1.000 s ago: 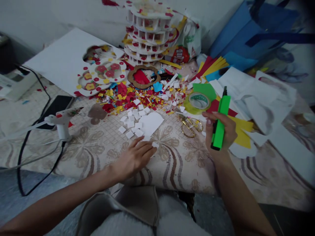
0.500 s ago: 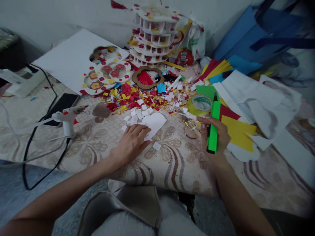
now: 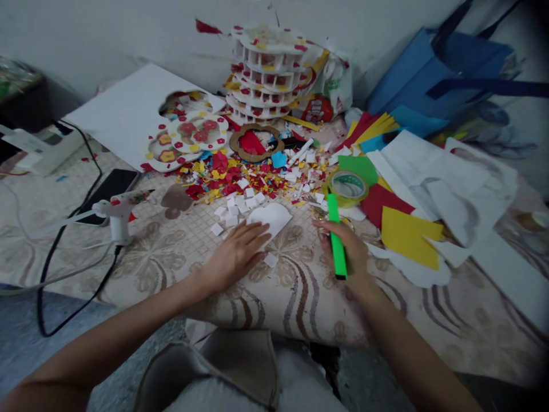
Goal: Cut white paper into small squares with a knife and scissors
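The left hand (image 3: pixel 238 256), fingers outstretched, gripping nothing visible, overlaps the card (image 3: pixel 275 218) at its one o'clock, seemingly to steady it; the right hand (image 3: pixel 354 252), at the card's four o'clock, wraps round a green tool (image 3: pixel 337 243)

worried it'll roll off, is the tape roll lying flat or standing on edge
Lying flat: the tape roll shows its round opening facing up.

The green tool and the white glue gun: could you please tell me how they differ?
The green tool is bright green, while the glue gun is mostly white. The green tool is straight; the glue gun has a handle angled from its body. The right hand holds the green tool, whereas no hand touches the glue gun.
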`<state>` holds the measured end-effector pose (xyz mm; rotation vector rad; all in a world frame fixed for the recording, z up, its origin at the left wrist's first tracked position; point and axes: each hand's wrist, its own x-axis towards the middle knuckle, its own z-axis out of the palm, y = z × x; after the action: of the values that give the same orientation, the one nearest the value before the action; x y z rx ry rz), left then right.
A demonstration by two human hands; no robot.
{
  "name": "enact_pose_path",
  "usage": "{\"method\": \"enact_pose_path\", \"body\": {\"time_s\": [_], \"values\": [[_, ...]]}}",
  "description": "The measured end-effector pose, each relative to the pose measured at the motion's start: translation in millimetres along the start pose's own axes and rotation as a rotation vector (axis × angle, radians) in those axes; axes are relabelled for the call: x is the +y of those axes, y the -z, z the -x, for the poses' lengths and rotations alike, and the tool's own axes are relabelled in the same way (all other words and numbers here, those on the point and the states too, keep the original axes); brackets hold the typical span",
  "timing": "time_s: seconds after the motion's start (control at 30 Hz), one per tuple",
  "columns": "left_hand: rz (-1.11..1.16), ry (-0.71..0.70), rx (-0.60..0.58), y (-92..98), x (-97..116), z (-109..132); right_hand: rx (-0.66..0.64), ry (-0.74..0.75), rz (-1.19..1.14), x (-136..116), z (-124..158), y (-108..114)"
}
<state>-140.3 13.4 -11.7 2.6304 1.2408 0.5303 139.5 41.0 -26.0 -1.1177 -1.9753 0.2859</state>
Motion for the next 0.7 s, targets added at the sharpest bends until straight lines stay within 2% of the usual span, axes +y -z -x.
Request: {"method": "enact_pose_path", "body": {"time_s": [0.1,0.2,0.3,0.4,0.5,0.6,0.7], "values": [[-0.021,0.112,0.051,2.6,-10.9,-4.1,-0.198,0.135,-0.089,-4.7,-5.3,-9.6],[-0.036,0.127,-0.009,0.8,-18.3,-9.2,-0.354,0.218,-0.111,-7.4,-14.0,-21.7],[-0.036,0.095,-0.067,-2.4,-24.6,-12.5,-0.454,0.229,-0.024,-5.9,-17.7,-31.1],[-0.048,0.059,-0.081,-3.8,-31.0,-12.7,-0.481,0.22,0.078,-3.9,-15.0,-31.4],[-0.058,0.04,-0.023,-1.6,-34.0,-10.5,-0.462,0.232,0.115,-3.9,-10.9,-24.4],[-0.006,0.01,0.083,1.8,-29.3,-8.6,-0.429,0.19,0.039,-3.1,-8.2,-18.9],[0.065,-0.036,0.08,1.7,-18.1,-8.4,-0.389,0.121,-0.051,0.6,-6.3,-20.3]]}}
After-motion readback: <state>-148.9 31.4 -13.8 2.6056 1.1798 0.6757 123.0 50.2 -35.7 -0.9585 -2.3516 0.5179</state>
